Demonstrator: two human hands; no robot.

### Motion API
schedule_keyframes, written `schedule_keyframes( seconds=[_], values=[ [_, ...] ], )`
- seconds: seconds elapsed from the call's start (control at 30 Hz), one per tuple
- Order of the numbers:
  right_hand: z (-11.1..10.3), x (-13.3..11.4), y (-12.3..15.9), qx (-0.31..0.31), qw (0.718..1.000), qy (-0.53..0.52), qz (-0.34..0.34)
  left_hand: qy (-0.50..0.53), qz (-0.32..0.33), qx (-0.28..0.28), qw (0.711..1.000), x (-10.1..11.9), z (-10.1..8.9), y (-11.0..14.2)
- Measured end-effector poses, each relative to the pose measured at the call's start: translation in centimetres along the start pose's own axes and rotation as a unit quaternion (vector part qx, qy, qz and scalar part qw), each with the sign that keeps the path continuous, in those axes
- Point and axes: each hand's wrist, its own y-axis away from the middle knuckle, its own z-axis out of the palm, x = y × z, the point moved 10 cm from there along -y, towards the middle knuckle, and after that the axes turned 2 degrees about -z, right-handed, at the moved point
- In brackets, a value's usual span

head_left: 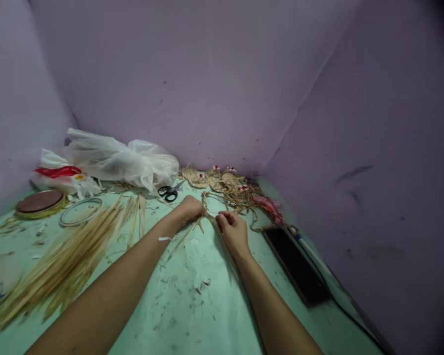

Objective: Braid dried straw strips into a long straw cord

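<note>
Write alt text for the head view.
A person's left hand grips pale fiber strands, the right hand pinched close beside it, over a green surface. Beyond lie black-handled scissors, a plastic bag and beaded woven pieces; a strand bundle lies left, a dark rectangular device right.

Two hands [235, 234]; from them, one pair of scissors [173, 190] at ten o'clock, one smartphone [298, 266] at four, one grey ring [72, 225] at nine

No lettering is legible: a red band [59, 171] and yellow mark [79, 177] on a plastic packet [64, 186] at far left, and blue marks [0, 293] on a pale item [2, 273] at lower left, appear too small or blurred to read.
</note>
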Motion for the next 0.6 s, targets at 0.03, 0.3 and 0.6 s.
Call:
schedule_keyframes(
  seconds=[0.03,0.3,0.6],
  values=[
    [0.0,0.0,-0.2,0.004,1.0,0.006,-0.007,-0.005,-0.004,0.002,1.0,0.0,0.0,0.2],
    [-0.7,-0.9,-0.2,0.029,0.995,0.078,-0.046,-0.04,-0.018,0.004,0.999,0.2,0.0,0.3],
    [-0.7,-1.8,-0.1,0.015,0.992,0.117,-0.031,-0.034,-0.023,-0.007,0.999,-0.1,0.1,-0.1]
  ],
)
